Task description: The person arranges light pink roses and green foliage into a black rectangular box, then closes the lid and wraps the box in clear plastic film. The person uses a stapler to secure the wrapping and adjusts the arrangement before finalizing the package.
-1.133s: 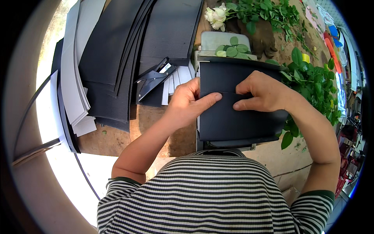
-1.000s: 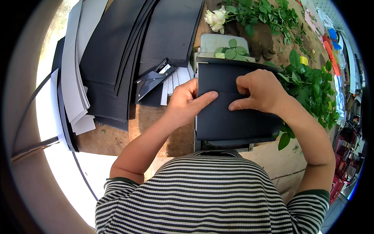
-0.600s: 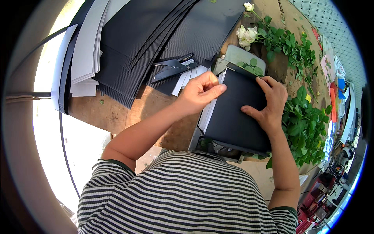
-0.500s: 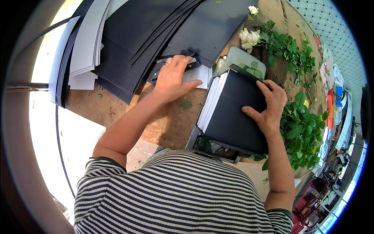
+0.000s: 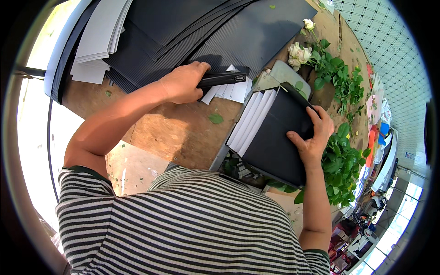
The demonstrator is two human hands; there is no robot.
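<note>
My left hand [image 5: 185, 83] is closed round one end of a black stapler [image 5: 224, 79], which lies above some white paper pieces [image 5: 236, 94] on the wooden table. A bundle of folded black corrugated board [image 5: 280, 133] sits at the table's front edge, with white sheets [image 5: 251, 123] showing along its left side. Resting on the bundle's right side is my right hand [image 5: 315, 137]; its thumb lies on the black face and its fingers curl over the far right edge, gripping it.
Large black corrugated sheets [image 5: 256, 34] cover the back of the table, with white sheets [image 5: 98, 34] stacked at left. White roses [image 5: 299, 54] and leafy stems [image 5: 341, 160] lie to the right. A grey plastic piece [image 5: 286, 75] stands behind the bundle.
My left hand has shifted left and taken hold of the stapler, which is now turned and raised a little. My right hand keeps its grip on the bundle.
</note>
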